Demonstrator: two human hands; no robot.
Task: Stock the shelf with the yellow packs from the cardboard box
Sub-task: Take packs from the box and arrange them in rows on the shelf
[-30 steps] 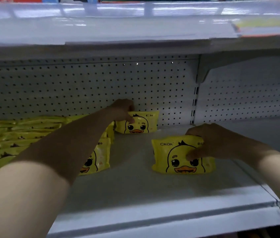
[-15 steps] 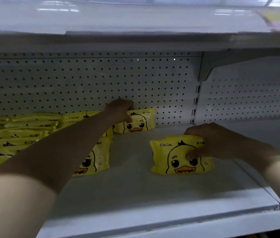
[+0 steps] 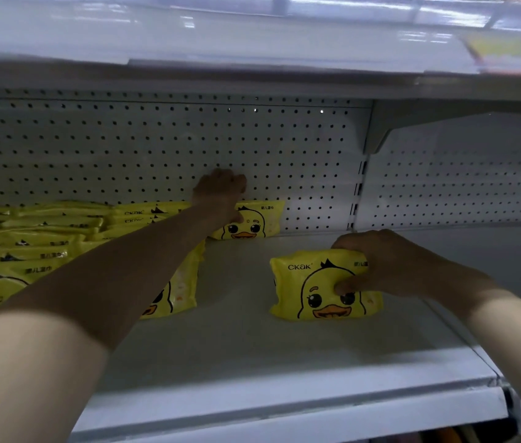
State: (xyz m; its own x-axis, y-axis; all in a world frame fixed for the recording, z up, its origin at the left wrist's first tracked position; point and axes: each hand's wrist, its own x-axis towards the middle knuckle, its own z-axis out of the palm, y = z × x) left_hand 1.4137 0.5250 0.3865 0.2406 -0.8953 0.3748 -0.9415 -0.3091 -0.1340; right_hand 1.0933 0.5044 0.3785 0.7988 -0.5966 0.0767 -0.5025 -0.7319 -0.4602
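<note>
Shelf point(image 3: 252, 362): white deck under both my arms, with bare room in its middle and right part, which is why I am working here.
Stocked packs point(image 3: 45, 231): yellow duck packs lie in flat layers along the left, and one more stands on edge at their right end, partly hidden behind my left forearm.
Left hand point(image 3: 220, 195): reached deep to the back, fingers curled over the top edge of the rear pack point(image 3: 259, 222) and gripping it.
Rear pack: stands upright, duck face forward, at the foot of the pegboard point(image 3: 124, 148). I hold it by the top so it leans on the board and does not flop forward.
Right hand point(image 3: 380, 263): clamped on the front pack point(image 3: 310, 289), fingers over its top right corner, thumb pressed on the printed face.
Front pack: upright on its lower edge, nearer the shelf front, well apart from the rear pack and to its right.
Why this hold: I judge a soft pack sags, so a pinch from above keeps the face toward the aisle.
Step in hand: I judge I am squaring up two packs, one per hand.
Cardboard box: not in view.
Risk: letting go early could tip either pack onto its face.
</note>
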